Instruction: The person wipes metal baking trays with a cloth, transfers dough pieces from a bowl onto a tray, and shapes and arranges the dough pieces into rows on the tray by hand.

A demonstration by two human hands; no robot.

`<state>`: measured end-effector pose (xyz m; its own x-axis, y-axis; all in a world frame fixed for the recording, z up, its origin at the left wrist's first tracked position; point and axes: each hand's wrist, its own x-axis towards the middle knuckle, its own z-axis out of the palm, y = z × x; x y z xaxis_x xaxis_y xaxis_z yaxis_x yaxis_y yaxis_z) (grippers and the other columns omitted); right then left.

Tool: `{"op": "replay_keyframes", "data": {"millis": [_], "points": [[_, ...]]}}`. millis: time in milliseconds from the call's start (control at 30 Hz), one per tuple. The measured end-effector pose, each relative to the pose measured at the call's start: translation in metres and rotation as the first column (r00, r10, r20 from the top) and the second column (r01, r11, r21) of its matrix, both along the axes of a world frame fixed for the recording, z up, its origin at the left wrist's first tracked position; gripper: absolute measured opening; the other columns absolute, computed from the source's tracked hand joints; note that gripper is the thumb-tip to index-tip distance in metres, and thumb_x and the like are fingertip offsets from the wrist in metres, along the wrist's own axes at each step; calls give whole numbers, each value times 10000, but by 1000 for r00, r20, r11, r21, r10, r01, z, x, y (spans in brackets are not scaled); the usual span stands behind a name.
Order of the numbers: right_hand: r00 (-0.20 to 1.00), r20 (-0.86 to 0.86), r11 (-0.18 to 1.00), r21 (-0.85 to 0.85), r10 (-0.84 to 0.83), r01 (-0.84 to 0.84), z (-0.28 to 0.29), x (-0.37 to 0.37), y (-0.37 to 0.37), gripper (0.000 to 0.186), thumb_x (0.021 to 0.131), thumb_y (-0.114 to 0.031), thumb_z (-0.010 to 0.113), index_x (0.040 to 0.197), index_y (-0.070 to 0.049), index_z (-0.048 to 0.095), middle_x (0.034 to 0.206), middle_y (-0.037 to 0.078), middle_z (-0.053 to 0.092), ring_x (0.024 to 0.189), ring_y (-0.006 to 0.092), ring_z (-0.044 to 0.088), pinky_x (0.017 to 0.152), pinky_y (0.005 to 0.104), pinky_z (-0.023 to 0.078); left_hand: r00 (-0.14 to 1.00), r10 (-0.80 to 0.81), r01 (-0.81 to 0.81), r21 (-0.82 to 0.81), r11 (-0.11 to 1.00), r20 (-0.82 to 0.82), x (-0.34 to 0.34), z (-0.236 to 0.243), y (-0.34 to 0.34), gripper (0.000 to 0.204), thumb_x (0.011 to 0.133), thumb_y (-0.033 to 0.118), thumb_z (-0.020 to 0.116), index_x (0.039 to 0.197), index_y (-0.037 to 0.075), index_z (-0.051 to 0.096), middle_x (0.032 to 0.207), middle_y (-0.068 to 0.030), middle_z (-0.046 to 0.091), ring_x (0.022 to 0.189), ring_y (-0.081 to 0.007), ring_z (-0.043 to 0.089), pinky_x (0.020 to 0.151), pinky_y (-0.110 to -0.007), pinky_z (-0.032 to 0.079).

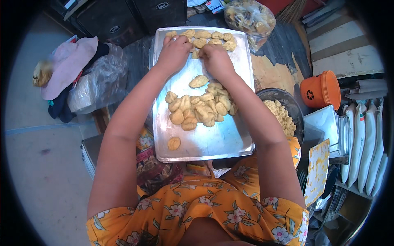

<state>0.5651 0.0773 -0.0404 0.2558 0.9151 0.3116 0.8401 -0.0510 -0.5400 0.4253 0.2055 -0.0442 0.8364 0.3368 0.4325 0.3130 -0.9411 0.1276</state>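
Observation:
A shiny metal tray (230, 145) lies before me with lumps of yellowish-tan dough on it. At its far end, my left hand (175, 54) bends over the far-left pieces, a ring on one finger; its fingertips are hidden. My right hand (216, 61) is beside it, fingers curled and pinched at a small dough piece (195, 54) between the two hands. Further shaped pieces (200, 43) sit in rows along the far edge. A loose heap of dough lumps (203, 110) fills the tray's middle. One lump (174, 143) lies alone near the front left.
Right of the tray, a dark basin (301, 110) holds many small dough pieces. Behind it stands an orange bucket (320, 90). A filled clear plastic bag (250, 20) sits beyond the tray. At left are a pink hat (69, 65) and plastic wrap (100, 82); stacked white packets (361, 143) stand far right.

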Motion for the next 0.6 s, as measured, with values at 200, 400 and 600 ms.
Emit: {"op": "replay_keyframes", "data": {"millis": [200,400,600], "points": [[940,-184,896,-295,287,-331,40,-24,-46,367,707,-164,774,1040,-89,640,1067,133,600,1015,319,600,888,393,476,985,-120,127,-56,990,122,1,6,-11,272,816,77,595,1065,137,688,1097,-51,639,1126,-262,541,996,-424,308],[991,-130,932,-357,22,-68,38,25,-29,236,721,-84,718,954,-53,705,932,131,647,849,270,646,782,362,514,960,-251,234,-140,962,-121,21,16,-6,218,845,155,631,1052,149,700,1068,-24,638,1121,-236,535,1029,-426,277],[974,-127,977,-123,-189,174,19,39,-29,316,771,-163,732,1055,-33,681,973,153,682,861,259,659,773,361,517,978,-184,179,-53,982,-97,31,8,-6,220,848,194,643,1056,142,692,1040,-16,628,1099,-227,542,1020,-431,300]]}}
